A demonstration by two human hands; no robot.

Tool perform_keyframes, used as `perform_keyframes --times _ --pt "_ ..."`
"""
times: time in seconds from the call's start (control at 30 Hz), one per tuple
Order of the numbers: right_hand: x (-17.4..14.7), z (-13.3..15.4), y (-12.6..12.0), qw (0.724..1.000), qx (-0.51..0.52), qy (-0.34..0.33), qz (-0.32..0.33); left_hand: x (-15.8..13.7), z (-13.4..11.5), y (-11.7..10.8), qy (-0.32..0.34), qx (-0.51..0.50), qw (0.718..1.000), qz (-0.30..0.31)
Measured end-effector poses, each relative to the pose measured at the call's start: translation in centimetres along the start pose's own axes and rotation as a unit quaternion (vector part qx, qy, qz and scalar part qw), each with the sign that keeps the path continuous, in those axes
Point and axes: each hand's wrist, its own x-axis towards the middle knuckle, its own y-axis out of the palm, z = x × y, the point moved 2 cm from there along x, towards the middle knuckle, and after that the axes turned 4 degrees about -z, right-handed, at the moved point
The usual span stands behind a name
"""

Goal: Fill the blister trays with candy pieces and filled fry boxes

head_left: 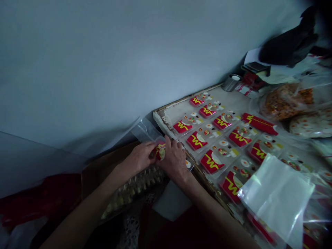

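Observation:
Just off the table's left edge, my left hand (140, 159) and my right hand (175, 160) meet around a transparent plastic packet (146, 129). A red piece with a yellow zigzag (160, 151) shows inside it between my hands. The fingers of both hands are closed on it, and part of the packet is hidden behind them. Similar packets lie in rows on the table to the right, such as a red one with a yellow zigzag (197, 140), each with small egg and food shapes. A stack of transparent bags (277, 197) rests over some of them.
Below my hands is an open cardboard box (103, 166) holding many small pale pieces (135, 183). A worn raised rim (166, 124) borders the table (228, 103). At the back are a metal cup (231, 83), bags of orange bits (285, 100) and a black bag (290, 45).

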Motion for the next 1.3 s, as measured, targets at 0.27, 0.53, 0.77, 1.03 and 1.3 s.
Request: perform_keyframes --times 0.27,0.53,0.77,1.03,1.3 --pt "-0.4 0.8 1.0 0.999 -0.009 0.008 0.041 0.4 -0.4 0.5 0.023 0.128 0.990 0.046" --pt "1.3 2.2 -0.5 0.995 -0.023 -0.073 0.070 0.6 -0.2 1.0 -0.064 0.043 0.996 -0.055" --pt "-2.3 -3.9 -5.9 0.980 0.178 -0.007 -0.087 -1.7 4.0 -1.3 -0.227 -0.079 0.960 -0.146" --pt "-5.9 -5.5 -0.5 0.672 0.671 0.260 0.174 -2.6 1.4 -1.0 -0.149 0.077 0.968 -0.189" --pt "-6.5 -1.8 6.4 0.677 0.675 0.271 0.109 -4.0 -3.2 4.4 -0.149 0.001 0.980 -0.131"
